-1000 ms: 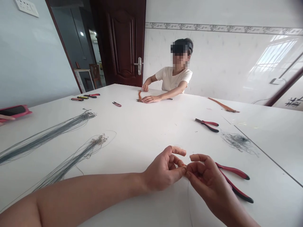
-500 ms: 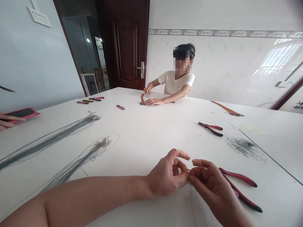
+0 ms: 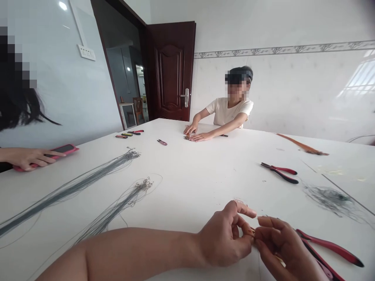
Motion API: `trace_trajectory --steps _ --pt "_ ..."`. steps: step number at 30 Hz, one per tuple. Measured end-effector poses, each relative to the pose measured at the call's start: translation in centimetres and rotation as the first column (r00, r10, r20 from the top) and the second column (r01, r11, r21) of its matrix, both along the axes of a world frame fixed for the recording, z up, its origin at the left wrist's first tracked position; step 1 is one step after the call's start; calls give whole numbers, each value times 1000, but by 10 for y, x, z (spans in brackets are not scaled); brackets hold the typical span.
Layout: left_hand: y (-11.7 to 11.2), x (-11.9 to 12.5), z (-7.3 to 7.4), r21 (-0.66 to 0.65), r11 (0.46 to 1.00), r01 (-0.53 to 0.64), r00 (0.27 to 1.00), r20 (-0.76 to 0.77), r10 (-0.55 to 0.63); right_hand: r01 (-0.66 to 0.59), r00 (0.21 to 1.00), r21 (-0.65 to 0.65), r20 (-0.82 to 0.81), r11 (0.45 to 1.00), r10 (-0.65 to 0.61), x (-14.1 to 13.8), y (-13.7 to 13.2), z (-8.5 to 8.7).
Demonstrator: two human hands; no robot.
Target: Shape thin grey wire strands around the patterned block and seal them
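Observation:
My left hand (image 3: 227, 238) and my right hand (image 3: 285, 248) meet fingertip to fingertip low over the white table (image 3: 193, 171). Both are closed in a pinch on a small orange piece (image 3: 252, 232) between them; a thin wire hangs down from it. Red-handled pliers (image 3: 331, 249) lie on the table just right of my right hand, partly under it. Two bundles of grey wires lie to the left, the nearer bundle (image 3: 117, 208) ending in small clasps and the farther bundle (image 3: 79, 183) beyond it.
A second pair of red pliers (image 3: 279, 172) lies further back right, near a tangle of grey wire (image 3: 334, 199). A person in a pale shirt (image 3: 231, 111) sits across the table, hands on it. At left another person's hand rests on a pink phone (image 3: 49, 154). Small tools (image 3: 129, 134) lie near the far edge.
The view has tilted up and turned left, so my hands sit lower and further right in the picture. They keep the same pinch on the orange piece. The person at left has come into view.

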State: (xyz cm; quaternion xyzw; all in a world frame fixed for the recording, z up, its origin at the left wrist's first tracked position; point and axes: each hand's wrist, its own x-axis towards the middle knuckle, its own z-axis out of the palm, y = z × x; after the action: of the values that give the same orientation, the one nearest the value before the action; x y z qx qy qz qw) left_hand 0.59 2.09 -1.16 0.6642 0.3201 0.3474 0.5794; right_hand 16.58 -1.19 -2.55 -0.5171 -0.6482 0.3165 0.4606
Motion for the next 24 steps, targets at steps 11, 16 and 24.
trace_trajectory --steps 11,16,24 --pt "4 1 15 -115 993 -30 998 59 37 29 976 -129 -210 991 -56 -10 -7 21" --pt "4 0 17 -120 992 -28 998 56 35 17 961 -217 -265 976 -75 -8 -8 28" --pt "3 1 13 -112 993 -33 998 48 38 -6 953 -264 -294 964 -75 -10 -7 29"
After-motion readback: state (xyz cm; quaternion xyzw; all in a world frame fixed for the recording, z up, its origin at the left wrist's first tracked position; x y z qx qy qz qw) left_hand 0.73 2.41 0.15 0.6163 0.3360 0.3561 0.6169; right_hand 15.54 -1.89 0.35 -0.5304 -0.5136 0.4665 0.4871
